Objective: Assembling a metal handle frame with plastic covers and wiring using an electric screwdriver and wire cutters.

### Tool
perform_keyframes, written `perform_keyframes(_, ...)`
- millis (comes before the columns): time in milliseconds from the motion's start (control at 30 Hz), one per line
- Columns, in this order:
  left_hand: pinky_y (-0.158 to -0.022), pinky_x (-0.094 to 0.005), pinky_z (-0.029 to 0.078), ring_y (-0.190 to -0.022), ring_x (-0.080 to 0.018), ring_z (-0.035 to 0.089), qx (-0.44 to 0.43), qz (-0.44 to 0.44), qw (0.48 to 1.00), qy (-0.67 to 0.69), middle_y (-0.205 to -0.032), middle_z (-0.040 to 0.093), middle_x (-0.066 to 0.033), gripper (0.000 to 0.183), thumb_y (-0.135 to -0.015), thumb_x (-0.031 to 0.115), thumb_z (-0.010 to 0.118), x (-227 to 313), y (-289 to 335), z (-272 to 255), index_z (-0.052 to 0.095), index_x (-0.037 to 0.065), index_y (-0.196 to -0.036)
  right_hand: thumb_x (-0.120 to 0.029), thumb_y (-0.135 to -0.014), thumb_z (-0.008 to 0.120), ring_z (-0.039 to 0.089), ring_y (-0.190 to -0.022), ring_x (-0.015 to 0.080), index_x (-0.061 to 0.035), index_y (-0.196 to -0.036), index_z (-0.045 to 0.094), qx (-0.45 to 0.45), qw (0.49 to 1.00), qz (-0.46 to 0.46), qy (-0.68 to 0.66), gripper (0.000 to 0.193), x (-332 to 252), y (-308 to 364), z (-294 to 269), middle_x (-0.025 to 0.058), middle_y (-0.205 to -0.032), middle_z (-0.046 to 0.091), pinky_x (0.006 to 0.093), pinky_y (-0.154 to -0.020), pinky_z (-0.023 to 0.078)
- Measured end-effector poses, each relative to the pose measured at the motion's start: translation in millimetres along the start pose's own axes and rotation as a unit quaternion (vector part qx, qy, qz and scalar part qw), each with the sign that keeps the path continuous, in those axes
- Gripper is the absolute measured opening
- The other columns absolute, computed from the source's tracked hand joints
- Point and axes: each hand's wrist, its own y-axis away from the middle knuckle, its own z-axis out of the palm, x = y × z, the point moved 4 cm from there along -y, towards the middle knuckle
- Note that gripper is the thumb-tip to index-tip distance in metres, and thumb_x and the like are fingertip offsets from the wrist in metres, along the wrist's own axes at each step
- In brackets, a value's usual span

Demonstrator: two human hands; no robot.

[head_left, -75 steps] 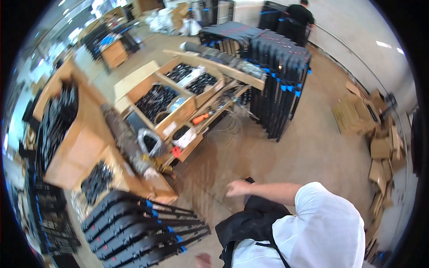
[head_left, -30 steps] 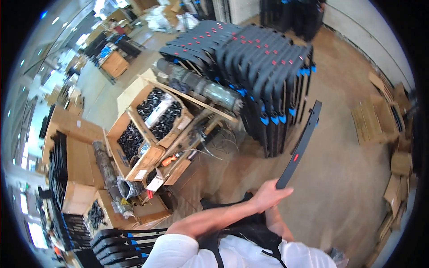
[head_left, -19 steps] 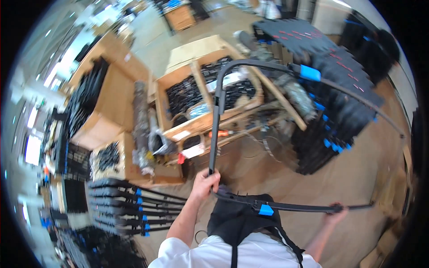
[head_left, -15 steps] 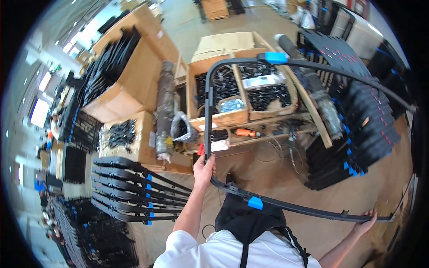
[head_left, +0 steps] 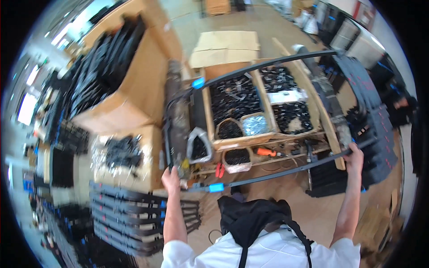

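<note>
Both hands carry a long black U-shaped frame [head_left: 277, 174] level over the workbench. My left hand [head_left: 171, 179] is closed around its left bend, near the corner. My right hand [head_left: 354, 159] grips the near bar close to its right end. One blue block [head_left: 216, 187] sits on the near bar and another blue block [head_left: 198, 83] on the far bar. Beneath the frame are shallow bins [head_left: 246, 140] of small black parts. Red-handled pliers [head_left: 219, 170], an orange-handled tool [head_left: 267, 152] and a small tub [head_left: 238, 168] of black parts lie at the bench's near edge.
Similar black frames are stacked at lower left [head_left: 127, 219], and more dark frames [head_left: 380, 138] stand on the right. A tall cardboard box [head_left: 138, 89] of black parts is at left. Wrapped rollers [head_left: 180, 129] and a wooden slat [head_left: 328, 129] flank the bins.
The frame has swung left and forward and now lies over the bins. My left hand moved left, while my right hand rose far up from the lower right.
</note>
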Motion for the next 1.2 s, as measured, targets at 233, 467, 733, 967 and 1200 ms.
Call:
perform_keyframes(233, -0.097, -0.0482, 0.051, -0.111, -0.0424, 0.065, 0.096, 0.094, 0.938, -0.320, -0.120, 0.068, -0.0279, 0.043, -0.098, 0.025, 0.070, 11, 3, -13, 0.068, -0.009, -0.125, -0.013, -0.088, 0.067, 0.073, -0.085, 0.0306, -0.0044, -0.099, 0.065, 0.002, 0.983, 0.183, -0.010, 0.014, 74, -20, 34, 0.0143, -0.095, 0.070, 0.0522, -0.084, 0.062)
perform_keyframes(467, -0.100, -0.0502, 0.050, -0.118, -0.0431, 0.062, 0.156, 0.137, 0.897, -0.391, -0.129, 0.065, -0.0253, 0.046, -0.100, 0.026, 0.070, 19, 12, 25, 0.067, -0.009, -0.129, -0.005, -0.086, 0.064, 0.074, -0.093, 0.0349, 0.0008, -0.114, 0.061, -0.075, 0.971, 0.226, 0.007, 0.029, 156, -48, -12, 0.0173, -0.117, 0.069, 0.0472, -0.086, 0.062)
perform_keyframes(733, -0.106, -0.0476, 0.049, -0.123, -0.0440, 0.063, 0.107, 0.071, 0.904, -0.408, -0.134, 0.066, -0.0288, 0.054, -0.102, 0.029, 0.066, 65, 8, 20, 0.060, -0.009, -0.140, -0.038, -0.087, 0.067, 0.068, -0.117, 0.0340, 0.0046, -0.106, 0.072, 0.006, 0.797, -0.009, 0.604, 0.047, 262, -114, 67, 0.0212, -0.101, 0.075, 0.0457, -0.100, 0.054)
perform_keyframes(967, -0.080, -0.0299, 0.056, -0.092, -0.0166, 0.069, -0.031, 0.177, 0.979, -0.102, -0.109, 0.075, -0.0127, 0.034, -0.110, 0.022, 0.056, 199, 48, 197, 0.068, -0.003, -0.128, -0.017, -0.082, 0.063, 0.076, -0.092, 0.0347, 0.0044, -0.107, 0.071, -0.073, 0.735, -0.142, 0.658, 0.034, 263, -137, 38, 0.0224, -0.095, 0.075, 0.0482, -0.076, 0.061)
perform_keyframes(1200, -0.096, -0.0326, 0.056, -0.109, -0.0211, 0.071, -0.450, 0.166, 0.877, 0.027, -0.118, 0.073, -0.0157, 0.034, -0.109, 0.023, 0.062, 279, 205, 490, 0.066, -0.002, -0.133, -0.020, -0.088, 0.068, 0.073, -0.100, 0.0414, 0.0079, -0.115, 0.063, -0.154, 0.765, -0.050, 0.623, 0.039, 80, -6, -78, 0.0291, -0.106, 0.071, 0.0494, -0.092, 0.058)
